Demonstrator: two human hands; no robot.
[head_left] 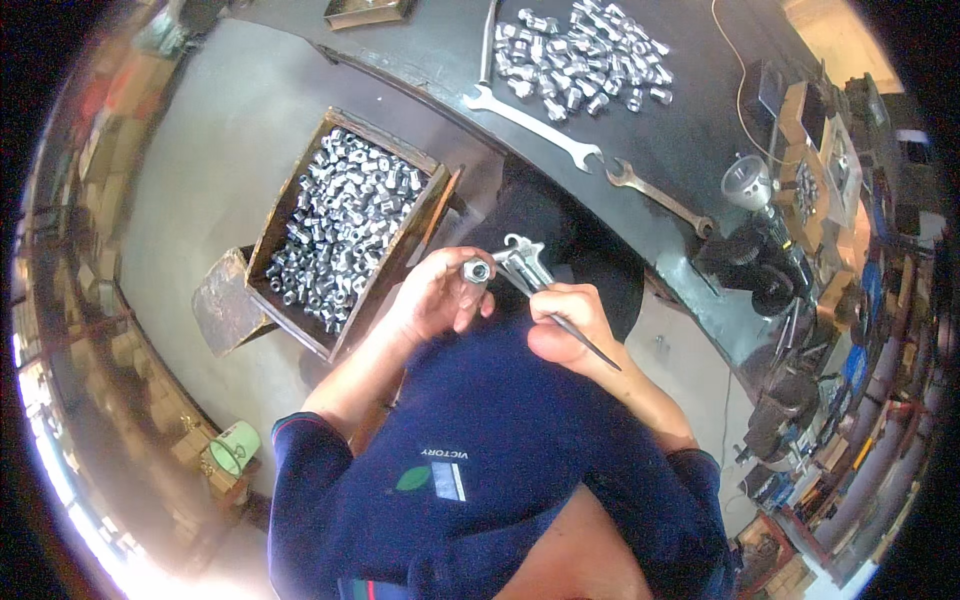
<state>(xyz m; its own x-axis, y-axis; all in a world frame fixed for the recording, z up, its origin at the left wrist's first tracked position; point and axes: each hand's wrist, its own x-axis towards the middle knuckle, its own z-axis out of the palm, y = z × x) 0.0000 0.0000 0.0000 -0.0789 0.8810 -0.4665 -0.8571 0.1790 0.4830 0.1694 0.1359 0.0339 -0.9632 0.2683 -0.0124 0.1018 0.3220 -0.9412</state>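
Observation:
Pinched in the fingers of my left hand (432, 297) is a small shiny metal hex fitting (476, 271), its round opening facing up. My right hand (572, 322) grips a metal vernier caliper (528, 262). The caliper's jaws point up and left, close beside the fitting; whether they touch it I cannot tell. Its thin end sticks out below my right hand. Both hands are over my lap, in front of the dark workbench (425, 55). To the left of my left hand stands a wooden box (292, 318) full of similar metal fittings (350, 220).
A loose pile of fittings (580, 60) lies on the bench. Nearer its edge are a long open-ended wrench (535, 126) and a darker wrench (660, 197). At the right stands a round-headed device (747, 182) among clutter. A green bucket (236, 448) is at lower left.

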